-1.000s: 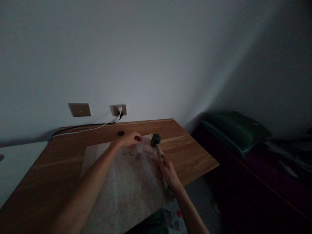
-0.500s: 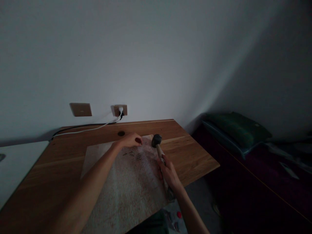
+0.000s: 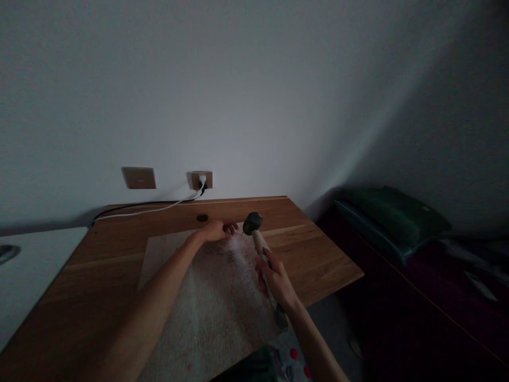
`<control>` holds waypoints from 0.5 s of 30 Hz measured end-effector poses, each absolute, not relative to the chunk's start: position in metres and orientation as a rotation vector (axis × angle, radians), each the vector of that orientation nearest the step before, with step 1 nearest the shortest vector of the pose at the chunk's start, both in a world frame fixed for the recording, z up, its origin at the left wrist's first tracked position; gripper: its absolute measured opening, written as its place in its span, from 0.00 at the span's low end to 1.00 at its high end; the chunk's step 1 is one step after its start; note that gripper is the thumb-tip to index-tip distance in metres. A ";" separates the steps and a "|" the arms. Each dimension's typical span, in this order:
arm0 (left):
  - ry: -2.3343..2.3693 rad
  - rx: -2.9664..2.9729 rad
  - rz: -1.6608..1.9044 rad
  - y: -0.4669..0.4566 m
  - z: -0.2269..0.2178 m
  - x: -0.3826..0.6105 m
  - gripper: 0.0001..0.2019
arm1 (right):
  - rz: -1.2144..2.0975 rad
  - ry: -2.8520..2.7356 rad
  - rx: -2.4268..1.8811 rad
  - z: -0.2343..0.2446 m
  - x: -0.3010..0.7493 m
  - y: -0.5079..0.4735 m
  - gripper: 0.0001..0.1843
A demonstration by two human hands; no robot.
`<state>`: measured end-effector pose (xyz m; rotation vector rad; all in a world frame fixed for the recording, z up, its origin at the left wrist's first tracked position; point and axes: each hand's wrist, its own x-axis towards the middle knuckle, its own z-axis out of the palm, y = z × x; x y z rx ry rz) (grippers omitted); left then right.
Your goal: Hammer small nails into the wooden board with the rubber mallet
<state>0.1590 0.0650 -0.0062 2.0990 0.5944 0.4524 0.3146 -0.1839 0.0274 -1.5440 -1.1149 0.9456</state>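
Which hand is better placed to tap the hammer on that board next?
Probably the right hand: it holds the hammer, dark head foremost. The left hand is near the far edge of the board; whether it holds anything is unclear.

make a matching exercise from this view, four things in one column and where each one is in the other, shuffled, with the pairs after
1. dark-headed mallet
2. white plug
3. green cushion
4. pale board

A. inserted in the wall socket
B. lying flat on the wooden tabletop
C. gripped in the right hand
D. beyond the tabletop's right edge

Pairs: 1-C, 2-A, 3-D, 4-B
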 end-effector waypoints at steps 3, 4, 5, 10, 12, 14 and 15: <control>0.616 2.082 0.506 0.064 -0.009 0.159 0.15 | 0.938 -1.141 -1.531 0.034 0.300 -0.179 0.20; 0.623 2.076 0.519 0.064 -0.010 0.160 0.13 | 0.941 -1.140 -1.528 0.034 0.295 -0.177 0.20; 0.627 2.072 0.527 0.064 -0.011 0.160 0.12 | 0.949 -1.136 -1.527 0.035 0.292 -0.176 0.21; 0.598 2.034 0.549 0.062 -0.011 0.161 0.13 | 1.030 -1.106 -1.553 0.035 0.285 -0.173 0.20; 0.583 2.013 0.551 0.061 -0.010 0.160 0.15 | 1.037 -1.085 -1.557 0.038 0.286 -0.174 0.20; 0.578 2.000 0.556 0.060 -0.009 0.159 0.14 | 1.024 -1.068 -1.548 0.041 0.287 -0.175 0.19; 0.578 1.997 0.560 0.059 -0.009 0.158 0.14 | 1.022 -1.066 -1.542 0.042 0.287 -0.175 0.19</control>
